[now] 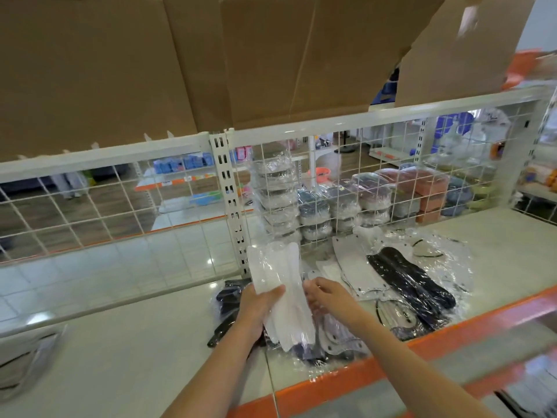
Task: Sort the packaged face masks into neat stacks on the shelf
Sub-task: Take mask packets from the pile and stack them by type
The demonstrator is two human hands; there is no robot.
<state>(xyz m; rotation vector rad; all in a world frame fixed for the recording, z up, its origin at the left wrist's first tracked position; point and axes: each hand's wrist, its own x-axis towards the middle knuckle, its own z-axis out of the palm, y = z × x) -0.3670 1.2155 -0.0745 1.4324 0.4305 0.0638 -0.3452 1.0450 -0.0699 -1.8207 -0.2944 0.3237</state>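
My left hand grips a long pack of white face masks in clear plastic, held upright over the white shelf. My right hand is beside it, fingers curled against the pack's right edge. Under both hands lies a loose heap of wrapped masks. A black mask pack and a white mask pack lie to the right. Another black pack lies partly hidden behind my left wrist.
A white wire grid backs the shelf, with a slotted upright post in the middle. Stacked packs sit behind the grid. Cardboard boxes rest overhead. An orange front edge borders the shelf. More packs lie far left.
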